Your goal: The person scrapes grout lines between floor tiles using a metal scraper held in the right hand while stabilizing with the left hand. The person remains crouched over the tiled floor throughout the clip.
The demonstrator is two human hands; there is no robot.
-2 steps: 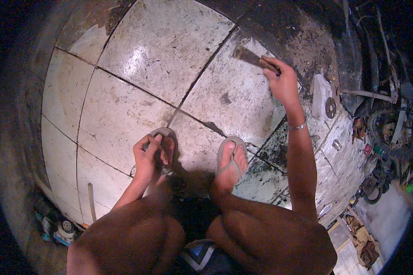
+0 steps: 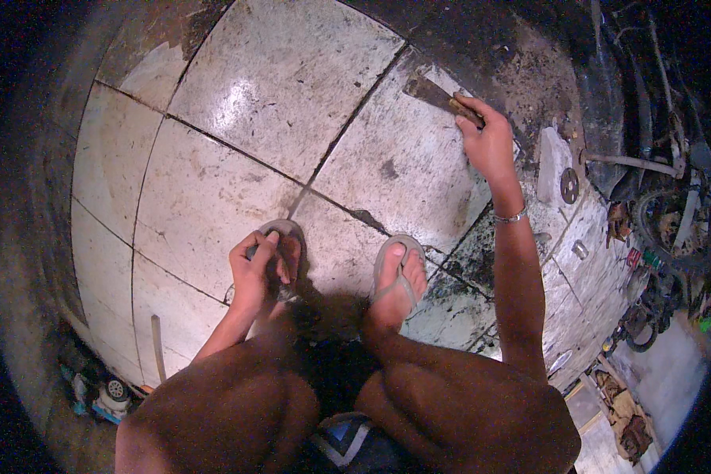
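My right hand (image 2: 490,141) is wrapped round the wooden handle of a scraper (image 2: 433,92). Its broad metal blade points left and away from me, over a white, dirt-marked tile (image 2: 403,150); whether the edge touches the tile I cannot tell. Beside my left sandal, my left hand (image 2: 250,267) is closed with thumb and fingers together. Something dark shows between those fingers, too small to make out. My left foot is partly hidden behind that hand. The right foot, in a grey flip-flop (image 2: 400,272), rests on the tiles.
Dark, dirty joints run between the tiles, and bare brown ground (image 2: 537,71) lies at the far right. A white block (image 2: 555,166) with a dark disc stands right of my right arm. Farther right is a wheel (image 2: 671,225) among metal parts. A toy-like wheeled thing (image 2: 114,395) sits lower left.
The scraper has turned slightly in my right hand, so its blade shows broader and a little farther right. My left hand and both feet stay put.
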